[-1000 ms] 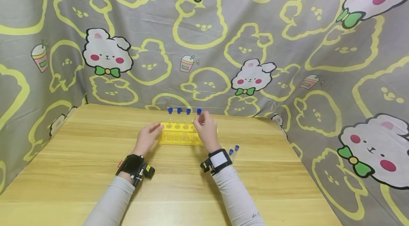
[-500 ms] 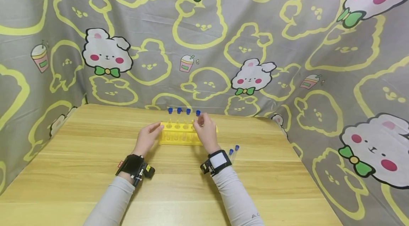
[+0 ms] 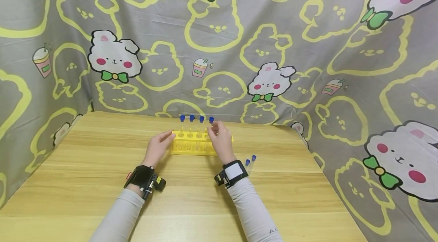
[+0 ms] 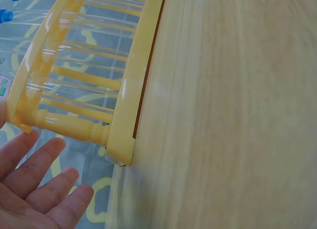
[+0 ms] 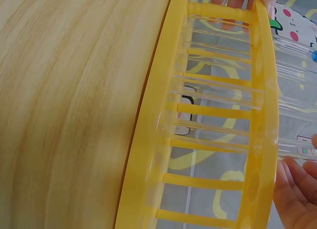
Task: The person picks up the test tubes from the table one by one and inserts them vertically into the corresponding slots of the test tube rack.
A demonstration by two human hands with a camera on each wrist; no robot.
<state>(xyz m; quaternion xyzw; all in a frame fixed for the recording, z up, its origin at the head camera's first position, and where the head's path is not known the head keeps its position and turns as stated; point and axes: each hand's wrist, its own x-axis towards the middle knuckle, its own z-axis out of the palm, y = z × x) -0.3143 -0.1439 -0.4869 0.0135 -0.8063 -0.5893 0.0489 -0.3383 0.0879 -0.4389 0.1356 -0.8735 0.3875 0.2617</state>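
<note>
A yellow test-tube rack (image 3: 193, 147) stands on the wooden table (image 3: 85, 181), near its far edge. Several clear tubes with blue caps (image 3: 192, 118) stand upright in it. My right hand (image 3: 214, 129) pinches the rightmost tube (image 3: 211, 120) just under its cap, with the tube's lower part inside the rack. In the right wrist view my right fingers (image 5: 297, 189) lie beside that tube (image 5: 292, 150) at the rack's top bar (image 5: 265, 115). My left hand (image 3: 164, 140) rests with straight fingers against the rack's left end, thumb on top. In the left wrist view its fingers (image 4: 39, 189) sit just off the rack's corner (image 4: 119, 150).
Two more blue-capped tubes (image 3: 251, 161) lie on the table to the right of my right wrist. A grey cartoon-print cloth (image 3: 219, 44) hangs close behind the rack and along both sides of the table. Bare tabletop stretches toward me.
My right hand has sunk slightly, lowering the rightmost tube a little deeper into the rack. My left hand and the rack have stayed in place.
</note>
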